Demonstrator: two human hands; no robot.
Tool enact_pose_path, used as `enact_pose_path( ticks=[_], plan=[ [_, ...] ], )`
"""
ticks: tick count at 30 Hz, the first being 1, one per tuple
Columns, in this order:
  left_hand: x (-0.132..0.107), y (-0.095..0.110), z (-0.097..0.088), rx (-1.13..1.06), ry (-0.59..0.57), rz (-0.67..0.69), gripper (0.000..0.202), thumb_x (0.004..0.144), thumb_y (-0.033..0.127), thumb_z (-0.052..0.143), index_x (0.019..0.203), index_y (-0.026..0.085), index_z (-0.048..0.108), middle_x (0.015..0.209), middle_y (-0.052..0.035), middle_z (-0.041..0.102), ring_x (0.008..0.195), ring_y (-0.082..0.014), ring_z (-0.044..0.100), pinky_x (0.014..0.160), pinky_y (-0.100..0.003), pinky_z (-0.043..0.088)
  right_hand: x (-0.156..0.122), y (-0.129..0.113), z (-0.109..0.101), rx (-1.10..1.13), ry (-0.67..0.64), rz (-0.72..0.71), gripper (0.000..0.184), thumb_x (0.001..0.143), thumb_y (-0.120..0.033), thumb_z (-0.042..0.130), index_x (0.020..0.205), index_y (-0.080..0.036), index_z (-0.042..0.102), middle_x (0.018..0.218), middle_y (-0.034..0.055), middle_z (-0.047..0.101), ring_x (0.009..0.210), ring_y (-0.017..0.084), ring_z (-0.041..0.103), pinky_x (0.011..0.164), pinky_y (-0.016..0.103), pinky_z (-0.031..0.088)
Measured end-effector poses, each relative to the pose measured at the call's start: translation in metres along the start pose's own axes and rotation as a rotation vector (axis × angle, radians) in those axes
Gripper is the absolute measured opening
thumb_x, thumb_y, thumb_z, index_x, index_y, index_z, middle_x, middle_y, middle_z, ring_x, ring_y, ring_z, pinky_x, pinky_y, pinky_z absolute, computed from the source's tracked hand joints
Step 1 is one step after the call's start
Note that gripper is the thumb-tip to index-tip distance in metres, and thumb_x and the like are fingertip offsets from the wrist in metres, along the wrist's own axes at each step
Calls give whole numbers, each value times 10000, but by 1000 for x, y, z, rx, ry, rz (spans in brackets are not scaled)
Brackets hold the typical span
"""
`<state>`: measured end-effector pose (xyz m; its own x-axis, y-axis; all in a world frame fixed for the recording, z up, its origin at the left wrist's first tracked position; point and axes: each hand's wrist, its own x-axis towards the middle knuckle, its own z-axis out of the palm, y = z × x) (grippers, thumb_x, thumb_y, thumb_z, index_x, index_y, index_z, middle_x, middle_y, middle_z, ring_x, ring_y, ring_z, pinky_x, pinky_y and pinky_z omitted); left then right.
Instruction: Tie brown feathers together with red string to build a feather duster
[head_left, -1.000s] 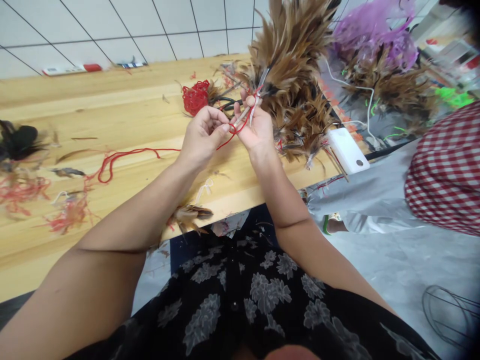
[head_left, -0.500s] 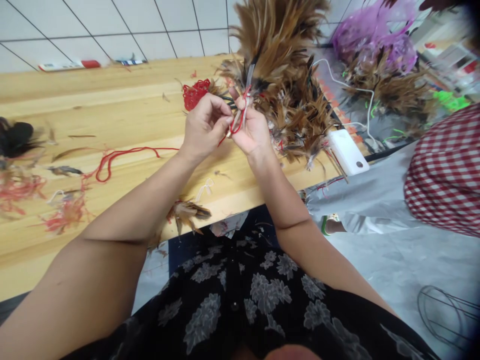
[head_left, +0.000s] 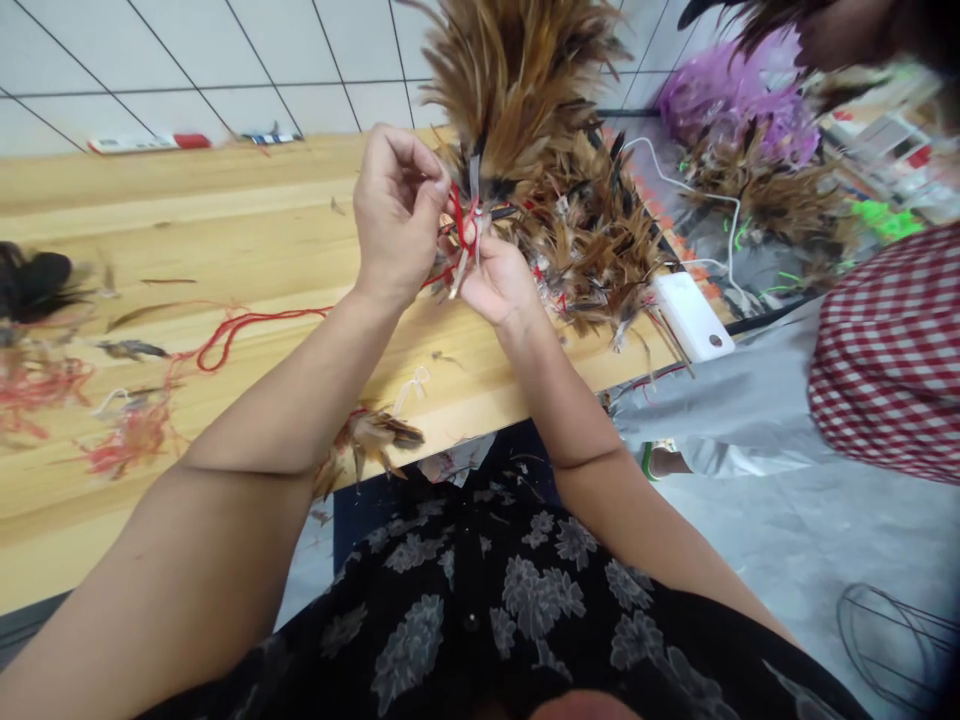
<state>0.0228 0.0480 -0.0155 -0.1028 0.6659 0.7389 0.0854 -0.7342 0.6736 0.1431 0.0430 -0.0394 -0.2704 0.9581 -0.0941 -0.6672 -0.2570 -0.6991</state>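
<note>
My right hand [head_left: 495, 280] grips the quill ends of a bunch of brown feathers [head_left: 517, 90] that stands upright above the wooden table [head_left: 225, 230]. My left hand [head_left: 394, 215] is raised beside it and pinches a red string [head_left: 459, 215] wound around the quills. The string trails from under my left hand down across the table to a loose red loop [head_left: 232, 330] at the left.
A pile of brown feathers [head_left: 600, 240] lies behind my hands, with a white box [head_left: 690, 315] at the table's right edge. Red thread scraps [head_left: 120, 440] and dark feathers [head_left: 34, 280] lie at the left. A person in red checked cloth [head_left: 892, 350] sits at the right.
My left hand has risen with the red string, from below the quills to beside them. The feather bunch has turned more upright and moved slightly left in view.
</note>
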Motion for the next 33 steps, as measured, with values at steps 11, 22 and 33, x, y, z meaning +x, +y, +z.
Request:
enact_pose_path(
  ticks=[11,22,33],
  plan=[
    [-5,-20,-1,-11,33,-211,501,898,562,891,973,217,535,891,9,599,863,-131,594,775,-287,451,-24,-21,15,50,-13,174,214,954,-118,582,791,-256,576,678,-66,665,887,168,756,909,325,657],
    [-35,19,-34,193,-47,-184,257,909,395,814,963,232,623,961,-37,650,860,-174,616,783,-308,519,-18,-25,7,53,-36,173,223,996,-128,519,832,-255,601,821,-48,753,846,151,745,875,323,663],
    [-43,49,-10,297,-248,-438,147,820,105,723,928,180,656,790,13,696,679,-127,610,666,-242,485,-8,-8,5,-12,-42,148,119,993,-171,584,897,-233,619,857,-32,738,828,133,713,823,278,633]
  ],
)
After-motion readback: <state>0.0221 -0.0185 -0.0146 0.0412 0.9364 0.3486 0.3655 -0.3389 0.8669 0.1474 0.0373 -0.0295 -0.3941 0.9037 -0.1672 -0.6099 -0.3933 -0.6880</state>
